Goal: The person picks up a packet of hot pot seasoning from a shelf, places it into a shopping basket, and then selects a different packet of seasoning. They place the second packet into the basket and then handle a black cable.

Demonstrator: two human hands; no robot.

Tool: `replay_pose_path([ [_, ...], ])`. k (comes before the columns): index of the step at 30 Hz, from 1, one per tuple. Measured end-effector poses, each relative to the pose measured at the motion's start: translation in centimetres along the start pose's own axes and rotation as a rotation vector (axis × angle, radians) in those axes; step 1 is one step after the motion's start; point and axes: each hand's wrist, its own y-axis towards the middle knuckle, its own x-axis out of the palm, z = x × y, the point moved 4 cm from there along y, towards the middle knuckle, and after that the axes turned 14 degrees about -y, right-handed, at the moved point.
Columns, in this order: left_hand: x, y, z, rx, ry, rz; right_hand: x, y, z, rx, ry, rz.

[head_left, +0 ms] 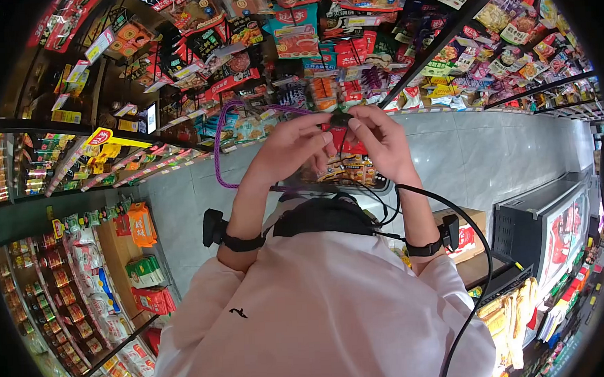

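My right hand point(384, 144) pinches the dark top of a small red packet point(335, 128) between thumb and fingers. Facing it from the left, my left hand point(290, 148) has its fingers bent, with the index fingertip at the packet's other upper edge. Its thumb is near the packet's front; whether it presses on it is hard to see. Below the hands is a dark basket point(383, 183) with a purple braided handle point(217, 148). Packaged goods point(348, 167) with brown and yellow print lie in the basket, partly hidden by my hands.
Shelves of hanging seasoning packets point(295, 34) stand ahead. To the left are more racks point(63, 286) and a cardboard box point(116, 264). At right a black cabinet point(519, 219) stands on the grey tiled floor point(448, 148). A black cable point(475, 228) runs along my right arm.
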Motion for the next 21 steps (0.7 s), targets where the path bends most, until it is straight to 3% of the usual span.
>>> replay_pose_path([
  [4, -0.5, 0.8, -0.7, 0.134, 0.172, 0.073, -0.1, 0.2, 0.6, -0.095, -0.167, -0.003],
  [7, -0.1, 1.4, -1.3, 0.283, 0.294, 0.123, 0.0, 0.0, 0.1, 0.012, -0.186, -0.090],
  [15, 1.1, 1.4, -1.3, 0.462, 0.234, 0.248, 0.3, 0.1, 0.6, 0.137, 0.071, -0.160],
  [21, 2.4, 0.2, 0.7, 0.584, 0.542, 0.344, 0.5, 0.0, 0.2, 0.134, 0.153, -0.193],
])
